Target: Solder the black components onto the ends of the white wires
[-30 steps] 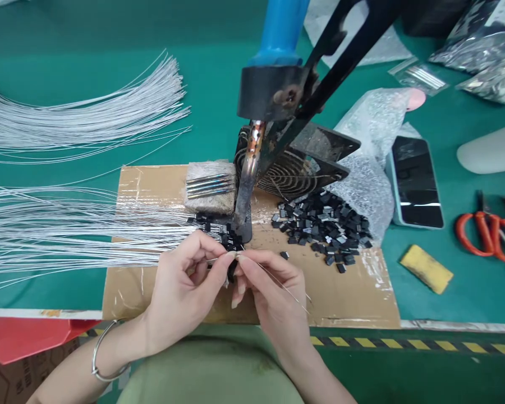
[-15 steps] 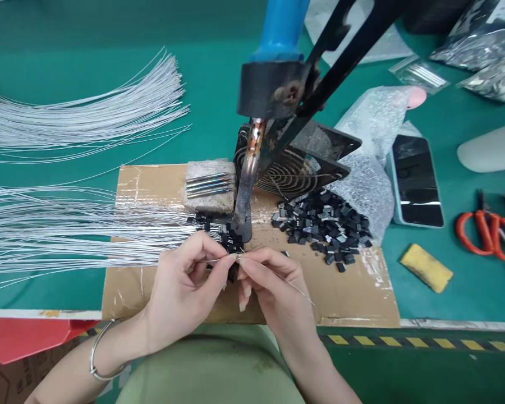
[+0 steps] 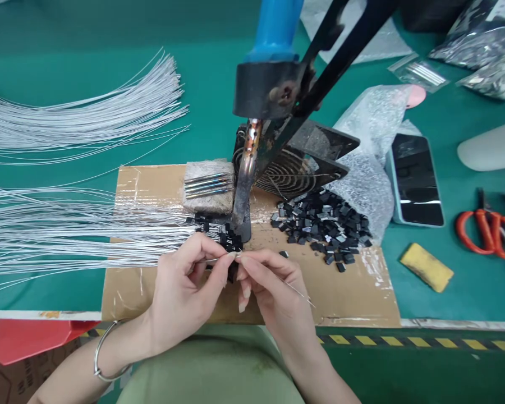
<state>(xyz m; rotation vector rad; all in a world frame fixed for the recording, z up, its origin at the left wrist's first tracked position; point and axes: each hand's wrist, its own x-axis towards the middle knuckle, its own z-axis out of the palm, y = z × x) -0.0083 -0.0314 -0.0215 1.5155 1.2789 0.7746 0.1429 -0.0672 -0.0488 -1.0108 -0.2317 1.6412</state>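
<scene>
My left hand pinches a thin wire between thumb and forefinger, just in front of the black connector pieces on the wire ends. Fingertip to fingertip with it, my right hand is closed on a thin wire that sticks out behind its fingers to the lower right. What lies between the fingertips is too small to make out. White wires run in from the left. Above the hands hangs a hot-air nozzle under a blue handle. A pile of black connectors lies to the right.
Cardboard covers the front of the green table. Metal rods lie on a pad beside a fan. Another wire bundle lies back left. Rightward are a phone, yellow sponge, orange-handled tool and bubble wrap.
The view has shifted slightly, so the nozzle appears a little further left. Both hands keep their pinch, with hardly any movement.
</scene>
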